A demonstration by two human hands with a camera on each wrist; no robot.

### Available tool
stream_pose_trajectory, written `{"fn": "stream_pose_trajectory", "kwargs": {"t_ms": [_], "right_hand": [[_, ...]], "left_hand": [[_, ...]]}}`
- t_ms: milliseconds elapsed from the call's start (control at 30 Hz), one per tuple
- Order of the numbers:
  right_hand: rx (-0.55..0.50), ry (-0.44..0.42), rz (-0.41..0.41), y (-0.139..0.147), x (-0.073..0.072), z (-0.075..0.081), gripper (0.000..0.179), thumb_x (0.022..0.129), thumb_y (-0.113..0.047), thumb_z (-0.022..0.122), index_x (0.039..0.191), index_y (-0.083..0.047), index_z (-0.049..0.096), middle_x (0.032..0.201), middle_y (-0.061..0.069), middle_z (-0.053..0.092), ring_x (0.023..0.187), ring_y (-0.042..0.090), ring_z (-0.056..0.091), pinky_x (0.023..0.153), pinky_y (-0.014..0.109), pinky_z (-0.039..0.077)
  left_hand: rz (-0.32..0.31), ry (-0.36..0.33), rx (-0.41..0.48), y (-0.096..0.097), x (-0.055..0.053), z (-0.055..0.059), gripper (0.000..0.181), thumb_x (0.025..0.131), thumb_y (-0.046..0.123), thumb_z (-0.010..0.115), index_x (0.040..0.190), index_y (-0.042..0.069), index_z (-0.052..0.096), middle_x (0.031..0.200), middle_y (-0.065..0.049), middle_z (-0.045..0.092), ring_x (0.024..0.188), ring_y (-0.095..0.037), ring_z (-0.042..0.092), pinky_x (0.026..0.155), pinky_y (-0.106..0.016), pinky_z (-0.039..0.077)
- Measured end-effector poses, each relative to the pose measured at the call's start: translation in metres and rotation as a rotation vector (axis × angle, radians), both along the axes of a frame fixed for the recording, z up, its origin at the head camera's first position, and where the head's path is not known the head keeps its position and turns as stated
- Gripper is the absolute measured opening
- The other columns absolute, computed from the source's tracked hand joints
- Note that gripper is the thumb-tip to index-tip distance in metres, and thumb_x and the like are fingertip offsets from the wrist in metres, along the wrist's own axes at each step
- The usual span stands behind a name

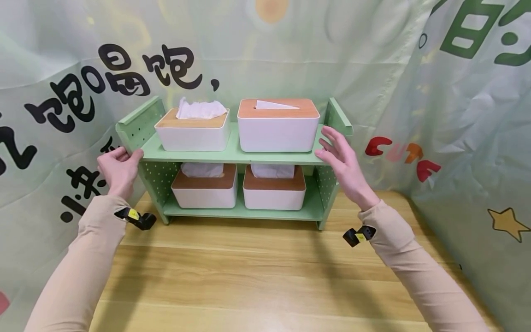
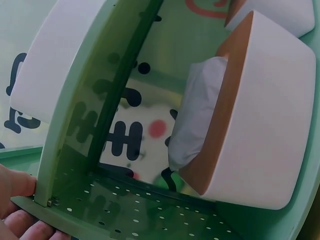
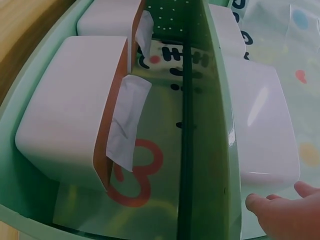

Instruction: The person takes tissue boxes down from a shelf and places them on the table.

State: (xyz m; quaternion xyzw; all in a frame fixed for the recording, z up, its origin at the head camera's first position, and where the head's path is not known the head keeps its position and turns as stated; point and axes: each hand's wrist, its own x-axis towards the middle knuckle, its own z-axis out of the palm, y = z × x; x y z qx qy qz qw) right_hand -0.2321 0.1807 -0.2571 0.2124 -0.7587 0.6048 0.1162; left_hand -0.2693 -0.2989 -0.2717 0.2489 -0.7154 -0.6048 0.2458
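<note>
A green two-tier shelf [image 1: 232,157] with perforated side panels holds tissue boxes on both levels. My left hand [image 1: 119,169] grips its left side where the upper board meets the panel; the thumb [image 2: 22,183] lies at the board's edge, the other fingers along the panel's edge. My right hand [image 1: 341,159] is at the upper board's right end, its fingers spread loosely beside the upper right tissue box [image 1: 279,133]. In the right wrist view a small gap separates the fingertips from that box. An upper left tissue box [image 1: 191,138] has a tissue sticking out.
On the lower board stand a left tissue box [image 1: 203,197] and a right tissue box [image 1: 274,199], both with brown lids. The shelf rests on a wooden table [image 1: 249,276]. A printed cloth [image 1: 265,74] hangs behind and along the sides.
</note>
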Motion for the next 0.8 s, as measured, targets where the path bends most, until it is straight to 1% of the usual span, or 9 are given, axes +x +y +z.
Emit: {"fn": "stream_pose_trajectory", "kwargs": {"t_ms": [133, 233, 333, 500, 667, 800], "right_hand": [[0.012, -0.025, -0.006, 0.000, -0.004, 0.002, 0.066, 0.102, -0.020, 0.054, 0.159, -0.009, 0.023, 0.167, 0.011, 0.024, 0.154, 0.031, 0.029, 0.127, 0.050, 0.027], [0.003, -0.051, -0.002, 0.000, -0.007, 0.003, 0.068, 0.102, -0.019, 0.055, 0.160, -0.009, 0.021, 0.168, 0.011, 0.022, 0.154, 0.031, 0.028, 0.127, 0.050, 0.027], [-0.010, -0.083, -0.003, -0.001, -0.010, 0.004, 0.072, 0.101, -0.020, 0.057, 0.160, -0.008, 0.019, 0.169, 0.010, 0.020, 0.154, 0.030, 0.028, 0.127, 0.050, 0.026], [-0.026, -0.119, 0.000, -0.005, -0.017, 0.008, 0.077, 0.099, -0.022, 0.061, 0.161, -0.010, 0.017, 0.169, 0.009, 0.019, 0.155, 0.028, 0.028, 0.127, 0.047, 0.026], [-0.055, -0.123, 0.006, -0.010, -0.027, 0.010, 0.079, 0.098, -0.020, 0.063, 0.161, -0.010, 0.017, 0.169, 0.009, 0.020, 0.156, 0.028, 0.025, 0.128, 0.046, 0.026], [-0.067, -0.118, -0.005, -0.014, -0.034, 0.013, 0.080, 0.096, -0.019, 0.065, 0.161, -0.012, 0.019, 0.168, 0.008, 0.023, 0.156, 0.026, 0.025, 0.128, 0.045, 0.025]], "left_hand": [[0.003, 0.008, -0.018, 0.000, 0.001, -0.001, 0.049, 0.090, 0.022, 0.073, 0.137, 0.016, 0.062, 0.134, -0.005, 0.066, 0.082, 0.008, 0.062, 0.091, -0.012, 0.053], [-0.001, 0.016, -0.034, 0.001, 0.001, -0.001, 0.047, 0.091, 0.022, 0.072, 0.137, 0.015, 0.062, 0.135, -0.010, 0.063, 0.081, 0.009, 0.062, 0.087, -0.011, 0.053], [-0.003, 0.018, -0.037, 0.000, 0.001, 0.000, 0.047, 0.091, 0.021, 0.072, 0.137, 0.015, 0.062, 0.136, -0.012, 0.062, 0.081, 0.009, 0.063, 0.088, -0.011, 0.054], [-0.002, 0.005, -0.054, 0.000, 0.000, 0.001, 0.048, 0.091, 0.022, 0.071, 0.137, 0.017, 0.062, 0.136, -0.010, 0.062, 0.081, 0.009, 0.062, 0.090, -0.012, 0.054], [-0.009, -0.014, -0.050, 0.000, 0.001, 0.001, 0.049, 0.092, 0.023, 0.070, 0.140, 0.018, 0.059, 0.139, -0.008, 0.061, 0.083, 0.009, 0.062, 0.097, -0.014, 0.053], [-0.014, -0.020, -0.055, 0.000, 0.002, 0.001, 0.049, 0.092, 0.024, 0.070, 0.139, 0.018, 0.059, 0.138, -0.007, 0.061, 0.081, 0.010, 0.061, 0.096, -0.014, 0.053]]}}
